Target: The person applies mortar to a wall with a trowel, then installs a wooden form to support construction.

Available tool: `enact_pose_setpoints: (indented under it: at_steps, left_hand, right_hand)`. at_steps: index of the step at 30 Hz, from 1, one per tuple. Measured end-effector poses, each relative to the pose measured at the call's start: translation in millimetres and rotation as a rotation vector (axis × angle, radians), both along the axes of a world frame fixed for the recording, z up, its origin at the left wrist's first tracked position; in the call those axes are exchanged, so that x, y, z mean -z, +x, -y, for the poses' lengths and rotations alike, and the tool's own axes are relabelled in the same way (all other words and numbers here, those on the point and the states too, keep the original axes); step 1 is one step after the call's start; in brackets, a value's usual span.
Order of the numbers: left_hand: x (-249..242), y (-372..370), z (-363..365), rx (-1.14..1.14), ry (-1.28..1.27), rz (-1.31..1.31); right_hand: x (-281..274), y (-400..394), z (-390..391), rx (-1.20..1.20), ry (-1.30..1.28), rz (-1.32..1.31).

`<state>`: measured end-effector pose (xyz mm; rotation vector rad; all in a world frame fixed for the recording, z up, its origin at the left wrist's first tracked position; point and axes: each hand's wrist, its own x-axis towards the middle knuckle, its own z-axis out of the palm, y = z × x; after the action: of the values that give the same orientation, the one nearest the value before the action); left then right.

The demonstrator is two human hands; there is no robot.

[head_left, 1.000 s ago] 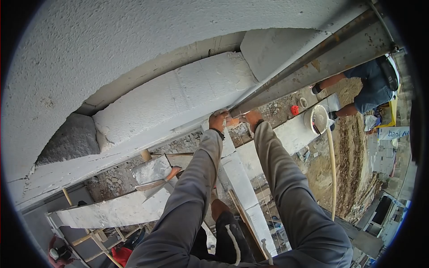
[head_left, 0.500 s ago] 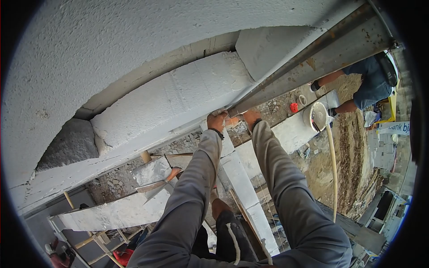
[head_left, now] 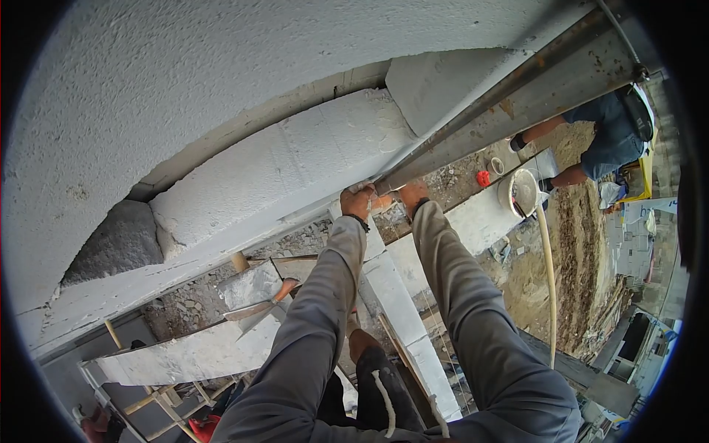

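A long rusty metal beam (head_left: 509, 111) slants down from the upper right along a white block wall (head_left: 288, 140). At its lower end my left hand (head_left: 357, 201) is closed, fingers curled against the wall's edge; what lies inside them is hidden. My right hand (head_left: 413, 195) is closed at the beam's lower edge, with its fingertips partly out of sight. Between my hands shows a small orange-brown piece (head_left: 382, 201) of a kind I cannot make out. Below them runs a narrow row of pale blocks (head_left: 391, 288).
A white bucket (head_left: 523, 193) stands on a plank to the right, near a red object (head_left: 484, 179). Another person's legs (head_left: 572, 174) are beyond it. Left below, a wooden-handled tool (head_left: 286, 289) lies by a white slab (head_left: 185, 356). A pale pole (head_left: 547, 284) leans on the right.
The view has shifted slightly. My hands stay at almost the same spot by the beam's lower end.
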<state>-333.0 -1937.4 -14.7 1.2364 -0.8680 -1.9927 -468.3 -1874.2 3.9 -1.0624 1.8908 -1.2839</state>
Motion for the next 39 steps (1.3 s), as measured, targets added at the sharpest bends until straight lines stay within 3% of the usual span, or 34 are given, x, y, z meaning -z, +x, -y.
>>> enact_pose_setpoints:
  at_steps: [1,5,11,13,14,16,25,26,28,32,34,35,39]
  left_hand:
    - [1,-1,0,-0.01,-0.024,0.025]
    - [1,0,-1,-0.003,-0.037,0.016]
    - [4,-2,0,0.005,-0.066,0.042]
    - [12,-1,2,0.031,-0.04,-0.016]
    - [12,-2,1,0.033,-0.04,-0.016]
    - [1,-3,-2,-0.043,-0.034,0.002]
    - [5,-1,1,0.029,-0.086,0.013]
    - [4,0,-1,0.028,-0.086,0.014]
    - [4,0,1,0.025,-0.026,0.003]
    - [-20,13,-5,0.04,0.101,-0.059]
    - [-35,33,-8,0.088,0.196,-0.308]
    - [-57,48,-10,0.117,0.196,-0.249]
    - [-56,136,-27,-0.002,0.303,-0.07]
  right_hand:
    - [4,0,-1,0.085,-0.137,0.18]
    - [10,1,0,0.168,-0.081,0.238]
    - [-5,-6,2,0.034,0.07,-0.02]
    - [-25,-5,3,-0.22,0.382,-0.786]
    - [-36,-4,6,-0.218,0.383,-0.785]
    - [-62,1,16,-0.475,0.753,-1.028]
    - [-73,6,15,-0.458,0.752,-1.052]
    - [-52,6,10,-0.46,0.752,-1.051]
    - [10,-3,3,0.209,0.091,0.129]
    - [-3,0,-3,0.251,0.128,0.174]
    - [-17,3,-8,0.277,0.195,0.226]
    - [-26,5,-11,0.291,0.23,0.254]
    - [-66,14,-62,0.382,0.261,0.214]
